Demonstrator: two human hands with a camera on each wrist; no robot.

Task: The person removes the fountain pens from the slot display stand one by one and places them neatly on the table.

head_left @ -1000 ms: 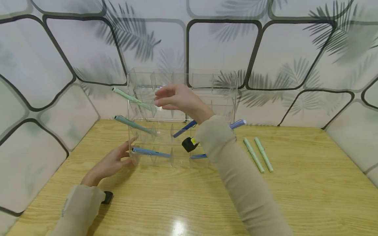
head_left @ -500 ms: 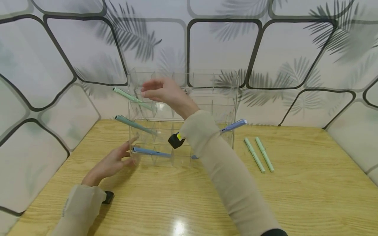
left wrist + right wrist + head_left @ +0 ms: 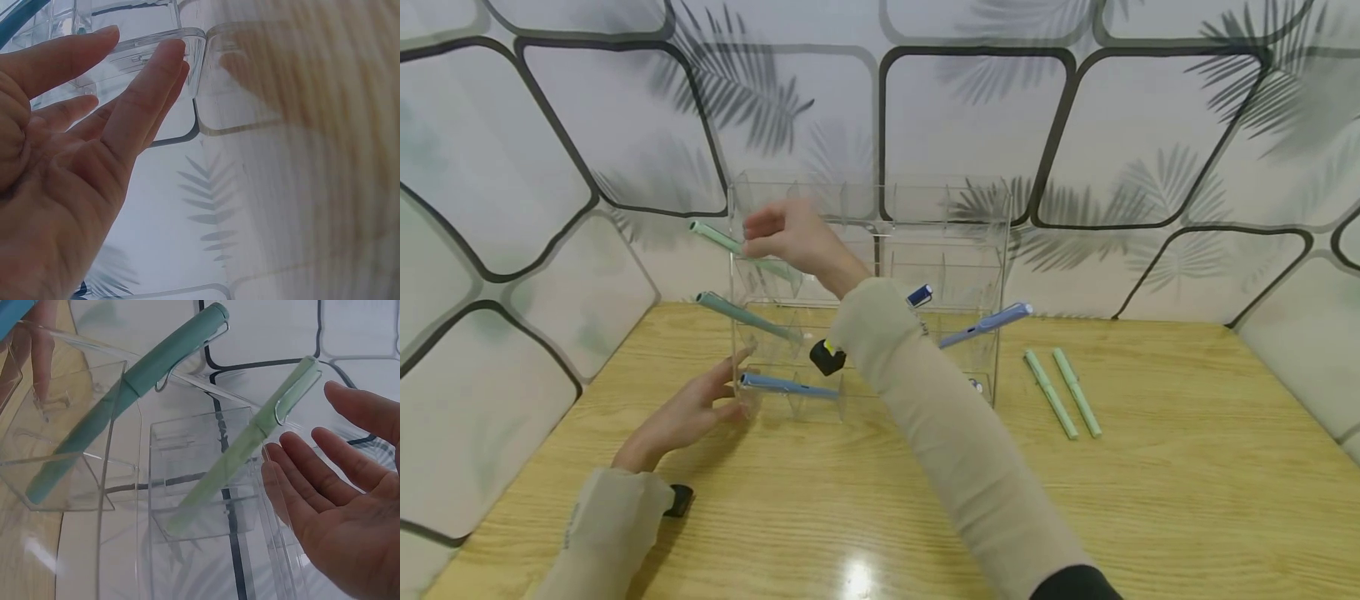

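A clear tiered acrylic organizer [image 3: 947,266] stands against the wall with pens leaning in its compartments. My right hand [image 3: 797,237] hovers at its upper left, fingers loosely extended, beside a light green pen [image 3: 250,439]. In the right wrist view a small gap shows between the thumb and that pen's clip end. A dark green pen [image 3: 741,315] slants in the tier below, and a blue pen [image 3: 786,385] lies in the lowest tier. Fingers spread, my left hand [image 3: 681,417] rests by the organizer's lower left side; whether it presses there I cannot tell.
Two light green pens, one [image 3: 1051,396] left of the other [image 3: 1077,393], lie on the wooden table right of the organizer. A periwinkle pen [image 3: 985,323] juts past its right side. A dark blue pen [image 3: 919,295] is partly hidden by my right sleeve [image 3: 940,417].
My right hand has moved left across the top of the organizer to the light green pen. My left hand has stayed in place.
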